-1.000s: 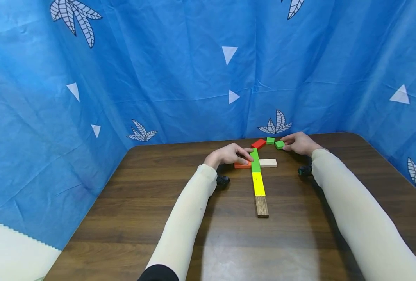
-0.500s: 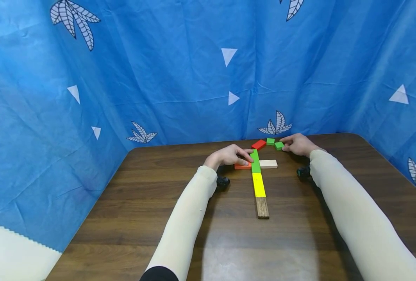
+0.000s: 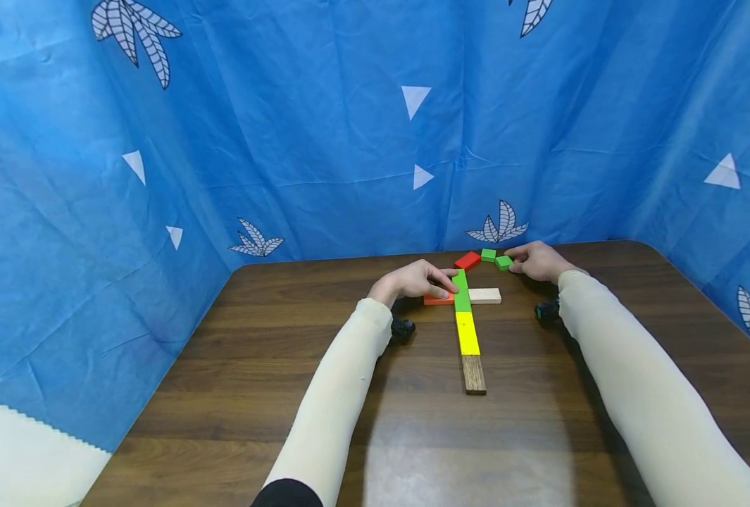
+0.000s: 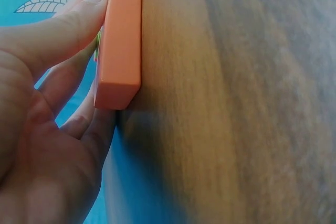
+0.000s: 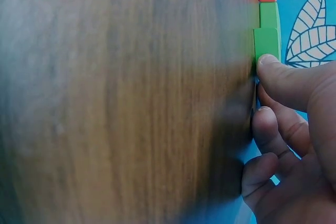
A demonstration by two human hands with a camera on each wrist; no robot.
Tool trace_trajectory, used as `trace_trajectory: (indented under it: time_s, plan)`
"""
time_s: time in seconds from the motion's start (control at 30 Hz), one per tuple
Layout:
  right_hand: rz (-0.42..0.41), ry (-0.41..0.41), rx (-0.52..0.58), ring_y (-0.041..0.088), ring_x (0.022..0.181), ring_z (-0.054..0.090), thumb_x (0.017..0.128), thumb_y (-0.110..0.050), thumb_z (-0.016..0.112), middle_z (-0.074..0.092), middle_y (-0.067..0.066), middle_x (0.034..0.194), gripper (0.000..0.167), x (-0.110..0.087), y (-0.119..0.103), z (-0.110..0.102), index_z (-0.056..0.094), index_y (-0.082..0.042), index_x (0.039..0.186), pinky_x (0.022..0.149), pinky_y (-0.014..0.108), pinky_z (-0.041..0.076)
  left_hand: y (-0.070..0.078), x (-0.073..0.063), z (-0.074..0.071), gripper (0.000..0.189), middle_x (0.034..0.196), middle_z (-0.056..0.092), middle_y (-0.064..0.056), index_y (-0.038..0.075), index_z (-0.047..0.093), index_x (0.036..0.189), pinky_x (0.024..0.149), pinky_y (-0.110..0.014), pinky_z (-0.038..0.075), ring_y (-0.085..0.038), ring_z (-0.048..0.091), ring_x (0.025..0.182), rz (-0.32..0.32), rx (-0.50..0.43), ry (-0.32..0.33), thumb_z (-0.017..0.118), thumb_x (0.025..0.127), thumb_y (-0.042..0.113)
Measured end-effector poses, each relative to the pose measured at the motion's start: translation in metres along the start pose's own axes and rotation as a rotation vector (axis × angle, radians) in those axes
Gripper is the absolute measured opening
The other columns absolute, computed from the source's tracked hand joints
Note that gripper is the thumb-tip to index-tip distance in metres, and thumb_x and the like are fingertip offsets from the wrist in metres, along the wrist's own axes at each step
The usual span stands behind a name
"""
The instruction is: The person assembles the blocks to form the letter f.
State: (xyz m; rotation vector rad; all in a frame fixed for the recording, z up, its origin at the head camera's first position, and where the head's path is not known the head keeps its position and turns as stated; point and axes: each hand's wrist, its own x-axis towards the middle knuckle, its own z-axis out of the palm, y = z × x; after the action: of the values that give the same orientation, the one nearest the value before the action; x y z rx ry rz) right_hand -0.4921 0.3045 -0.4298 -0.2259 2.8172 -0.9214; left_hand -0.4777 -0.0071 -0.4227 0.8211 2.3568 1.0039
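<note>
My left hand point(image 3: 415, 278) reaches over an orange block point(image 4: 122, 35), its thumb along the block's top edge and its index and middle fingertips on a long green block point(image 3: 461, 292). In the head view, a yellow block point(image 3: 467, 334) and a brown wooden block point(image 3: 474, 374) continue the line toward me; a pale block point(image 3: 485, 296) adjoins on the right. My right hand point(image 3: 539, 262) pinches a small green block point(image 5: 266, 44) at its right end. Beyond it sit another small green block point(image 3: 489, 255) and a red block point(image 3: 467, 260), forming a curve.
The blocks lie on a dark wood-grain table point(image 3: 273, 352), those at the top near its far edge. A blue patterned curtain point(image 3: 349, 141) hangs right behind that edge and along both sides. Light glares off the table point(image 3: 470, 458) in front.
The right hand and the small green block in its fingers have shifted very slightly left, closer to the other small green block. The left hand stays in place on the blocks.
</note>
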Motion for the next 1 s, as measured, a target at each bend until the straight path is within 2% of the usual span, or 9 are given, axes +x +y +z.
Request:
trace_trajectory:
  time_s: [0.13,0.3,0.43,0.53,0.6,0.73,1.0]
  plan:
    - [0.01,0.002,-0.003,0.036,0.103,0.048,0.103,-0.012,0.058,0.056,0.028,0.129,0.05,-0.007,-0.002,0.001,0.049,0.001,0.15,0.076,0.035,0.045,0.001,-0.002,0.002,0.026,0.159,0.05,0.006,0.018,0.08,0.119,0.117,-0.03,0.042,-0.017,0.032,0.156,0.002,-0.007,-0.009,0.073,0.095,0.01]
    - [-0.007,-0.001,-0.022,0.035,0.1,0.049,0.103,-0.01,0.058,0.057,0.024,0.119,0.054,-0.014,-0.004,0.002,0.043,0.002,0.154,0.076,0.036,0.046,0.002,-0.006,0.003,0.026,0.159,0.049,0.006,0.018,0.079,0.12,0.116,-0.031,0.043,-0.018,0.033,0.155,0.015,-0.006,-0.026,0.073,0.096,0.012]
    - [-0.045,-0.002,-0.055,0.035,0.102,0.052,0.102,-0.006,0.059,0.061,0.024,0.117,0.057,-0.02,-0.007,0.002,0.04,0.006,0.154,0.092,0.047,0.05,0.0,-0.009,0.002,0.027,0.16,0.048,0.005,0.018,0.079,0.121,0.115,-0.03,0.044,-0.019,0.034,0.155,0.03,0.008,-0.034,0.073,0.096,0.013]
    - [-0.06,-0.001,-0.074,0.036,0.107,0.054,0.1,-0.005,0.062,0.063,0.025,0.119,0.058,-0.026,-0.009,0.0,0.041,0.007,0.153,0.106,0.056,0.047,-0.001,-0.011,0.002,0.027,0.16,0.048,0.005,0.018,0.079,0.122,0.115,-0.03,0.044,-0.018,0.034,0.155,0.027,0.012,-0.036,0.073,0.096,0.013]
    - [-0.077,-0.006,-0.085,0.038,0.11,0.055,0.1,-0.006,0.062,0.063,0.027,0.123,0.057,-0.031,-0.009,-0.002,0.042,0.007,0.152,0.109,0.06,0.045,-0.001,-0.011,0.002,0.027,0.16,0.048,0.005,0.019,0.079,0.122,0.114,-0.029,0.044,-0.018,0.034,0.155,0.022,0.011,-0.036,0.073,0.096,0.013]
    - [-0.114,0.004,-0.081,0.042,0.116,0.056,0.102,-0.008,0.061,0.063,0.028,0.129,0.051,-0.045,-0.01,-0.007,0.047,0.004,0.15,0.107,0.063,0.046,-0.001,-0.011,0.004,0.028,0.16,0.048,0.005,0.019,0.079,0.122,0.114,-0.028,0.045,-0.018,0.034,0.154,0.02,0.001,-0.044,0.074,0.095,0.013]
    - [-0.189,0.043,-0.06,0.043,0.121,0.059,0.103,-0.012,0.061,0.067,0.023,0.126,0.041,-0.074,-0.011,-0.015,0.058,-0.002,0.143,0.106,0.065,0.044,-0.001,-0.01,0.004,0.027,0.16,0.048,0.006,0.019,0.079,0.121,0.116,-0.03,0.042,-0.018,0.034,0.154,0.025,0.0,-0.031,0.073,0.096,0.013]
